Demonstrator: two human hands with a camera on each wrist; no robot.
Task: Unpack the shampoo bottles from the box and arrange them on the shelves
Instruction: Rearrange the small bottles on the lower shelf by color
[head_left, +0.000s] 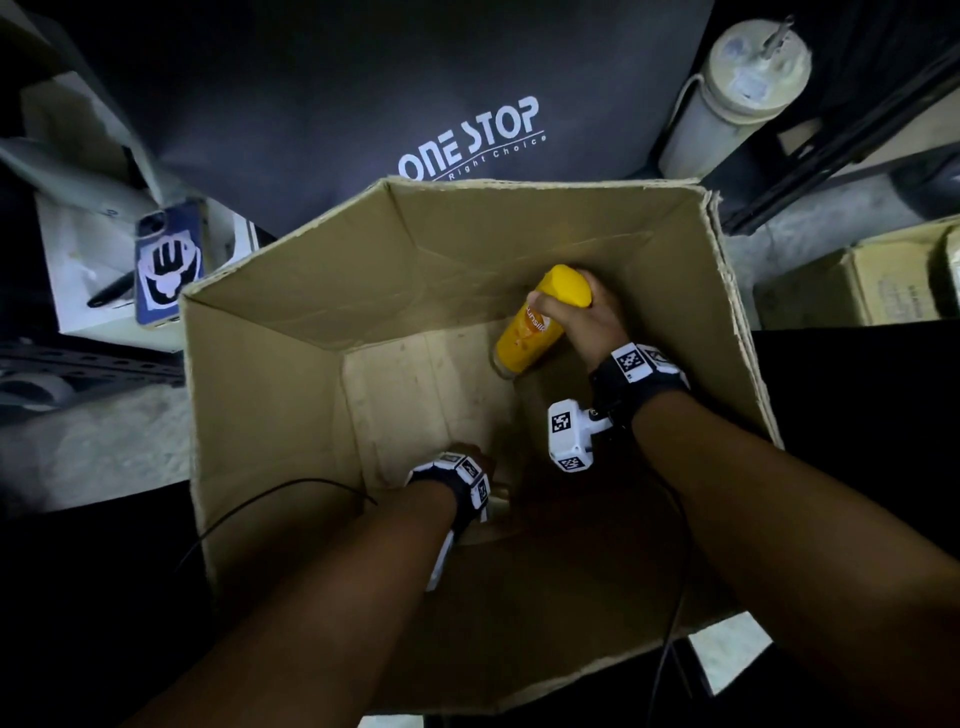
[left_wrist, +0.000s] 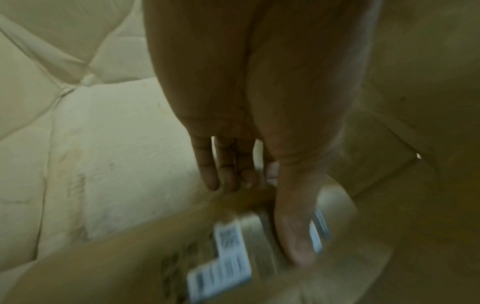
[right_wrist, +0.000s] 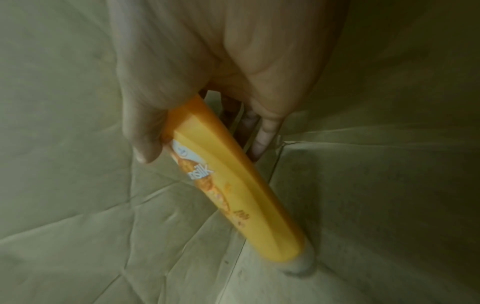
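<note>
While both forearms reach down into an open cardboard box (head_left: 291, 364), the person's right hand (head_left: 592, 325) is wrapped around the upper end of a yellow shampoo bottle (head_left: 540, 319), thumb across its printed front and fingers (right_wrist: 262, 137) behind it. That bottle stands tilted inside the box, near the far right corner, its clear cap end low, touching or just above the box floor. Deeper in, against the near wall of the box, the left hand (left_wrist: 249, 123) closes on a second bottle (left_wrist: 233, 246), brownish with a white and blue label, lying slanted on the floor; the thumb lies along one side and the fingers (left_wrist: 226, 164) reach over the other edge, though the wrist view is blurred. Each wrist carries a strapped camera mount (head_left: 571, 434) with black-and-white markers. Outside the box, beyond its far left corner, a phone (head_left: 169, 265) in a blue case rests on a white surface, and behind the far wall of the box hangs a dark panel (head_left: 415, 78) printed "ONE STOP". A pale cylindrical canister (head_left: 737, 93) stands beyond the far right corner of the box
</note>
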